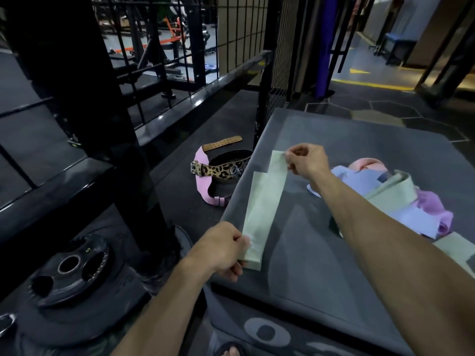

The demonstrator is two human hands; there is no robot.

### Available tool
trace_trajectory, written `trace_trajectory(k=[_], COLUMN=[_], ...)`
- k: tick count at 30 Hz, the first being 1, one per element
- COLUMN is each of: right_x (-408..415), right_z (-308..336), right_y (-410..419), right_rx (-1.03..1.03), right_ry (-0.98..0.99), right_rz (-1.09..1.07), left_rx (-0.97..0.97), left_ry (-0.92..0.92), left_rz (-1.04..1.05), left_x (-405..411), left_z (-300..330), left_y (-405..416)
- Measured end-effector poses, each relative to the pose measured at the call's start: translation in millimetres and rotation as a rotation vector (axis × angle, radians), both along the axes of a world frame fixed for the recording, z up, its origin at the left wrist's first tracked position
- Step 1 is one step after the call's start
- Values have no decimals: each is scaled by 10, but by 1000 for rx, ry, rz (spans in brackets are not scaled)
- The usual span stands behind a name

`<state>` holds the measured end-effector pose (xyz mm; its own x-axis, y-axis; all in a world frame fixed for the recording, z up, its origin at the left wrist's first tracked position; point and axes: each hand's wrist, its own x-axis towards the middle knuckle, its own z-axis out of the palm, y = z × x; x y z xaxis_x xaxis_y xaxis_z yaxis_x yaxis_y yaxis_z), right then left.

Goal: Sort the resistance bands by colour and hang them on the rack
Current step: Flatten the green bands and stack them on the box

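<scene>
A pale green resistance band (264, 201) lies stretched along the left side of a grey padded box (334, 265). My left hand (221, 249) pinches its near end and my right hand (307, 160) pinches its far end. A second pale green band lies beneath it, offset to the left. To the right sits a heap of bands (401, 199): light blue, pale green, pink and purple ones tangled together. Another pale green piece (457, 250) shows at the box's right edge. My right forearm covers part of the heap.
On the floor left of the box lie a leopard-print lifting belt (221, 169), a tan belt (222, 143) and a pink belt (203, 183). Stacked black weight plates (69, 268) sit at lower left. A black steel rack post (108, 124) and a mesh panel (280, 60) stand behind.
</scene>
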<state>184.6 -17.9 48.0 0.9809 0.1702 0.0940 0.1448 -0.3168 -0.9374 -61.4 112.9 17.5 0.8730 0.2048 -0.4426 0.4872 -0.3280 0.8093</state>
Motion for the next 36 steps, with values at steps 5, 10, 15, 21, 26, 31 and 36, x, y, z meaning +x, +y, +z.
trace_trajectory(k=[5,10,15,21,26,31,36], right_x=[229,358,394,371,344,333,354], right_z=[-315,-554,-771,-852,-836,-830,-796], right_y=[277,428,424,455,454,452,441], right_rx=[-171,-204,-247,-244,-317,-337,-318], right_ry=[-57,-8,-14,-42,-77,-81,-38], right_rz=[87,102,88,38,63,72,79], left_rx=[15,11,25,52,101,244,405], left_ry=[65,63,78,113,148,204,223], left_rz=[-24,-36,-58,-86,-118,-139,-150], left_x=[84,149,185,193,188,204,202], left_z=[23,43,61,4,2,-35,-18], left_y=[38,-19,-31,2,8,25,40])
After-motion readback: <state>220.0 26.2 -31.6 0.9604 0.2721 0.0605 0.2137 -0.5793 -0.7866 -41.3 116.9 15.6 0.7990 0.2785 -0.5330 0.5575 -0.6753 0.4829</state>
